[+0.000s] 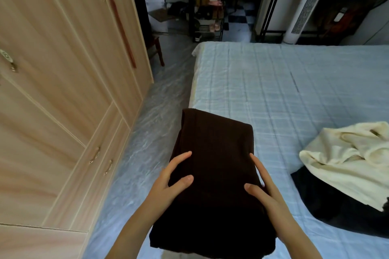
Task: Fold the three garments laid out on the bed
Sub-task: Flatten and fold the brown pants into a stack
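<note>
Currently, near to far:
left hand [168, 181]: clamped on left edge of brown garment [214, 176], thumb on top, fingers underneath out of sight.
right hand [266, 187]: same grip on right edge, thumb on top.
brown garment: folded into thick rectangular stack, dark knit, fine ribbed look, soft rounded corners; near the bed's left edge, lifted or resting unclear.
risk 1: layers could slide apart and fold could open if tilted or gripped unevenly; soft knit, nothing locking the layers.
risk 2: near part overhangs bed [273, 82] edge; could slip to floor [160, 107] if released there.
cream garment [345, 160]: crumpled, thick soft fabric, unfolded, right side of bed, draped over black garment [336, 212].
black garment: dark, flat, mostly covered; likely drags along if cream one pulled carelessly.
bed: pale blue checked sheet, lightly creased, far half bare.
</note>
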The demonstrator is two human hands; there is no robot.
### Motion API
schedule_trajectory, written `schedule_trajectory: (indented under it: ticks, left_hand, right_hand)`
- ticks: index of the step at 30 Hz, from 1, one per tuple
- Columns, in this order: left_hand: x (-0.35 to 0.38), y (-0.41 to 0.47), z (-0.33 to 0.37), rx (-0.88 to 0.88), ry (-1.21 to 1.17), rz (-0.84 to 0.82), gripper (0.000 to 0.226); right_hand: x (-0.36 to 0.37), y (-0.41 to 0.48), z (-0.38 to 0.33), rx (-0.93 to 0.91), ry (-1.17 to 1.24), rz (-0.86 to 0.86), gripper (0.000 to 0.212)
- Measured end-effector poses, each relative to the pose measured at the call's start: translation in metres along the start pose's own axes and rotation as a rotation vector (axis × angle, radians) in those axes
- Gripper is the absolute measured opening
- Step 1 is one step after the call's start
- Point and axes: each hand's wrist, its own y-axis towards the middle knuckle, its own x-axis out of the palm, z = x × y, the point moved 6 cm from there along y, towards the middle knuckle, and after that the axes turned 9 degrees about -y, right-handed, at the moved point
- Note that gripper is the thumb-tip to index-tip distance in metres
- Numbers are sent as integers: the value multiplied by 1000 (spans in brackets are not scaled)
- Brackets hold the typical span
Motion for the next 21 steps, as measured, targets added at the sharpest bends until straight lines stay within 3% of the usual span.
schedule_trajectory:
  ticks: [8, 21]
  left_hand:
    - [-47, 60, 5, 19, -74, -130, 52]
    - [-232, 124, 0, 7, -120, -428, 53]
  right_hand:
    - [38, 35, -21, -3, 13, 135, 75]
    - [235, 74, -56, 35, 116, 418, 69]
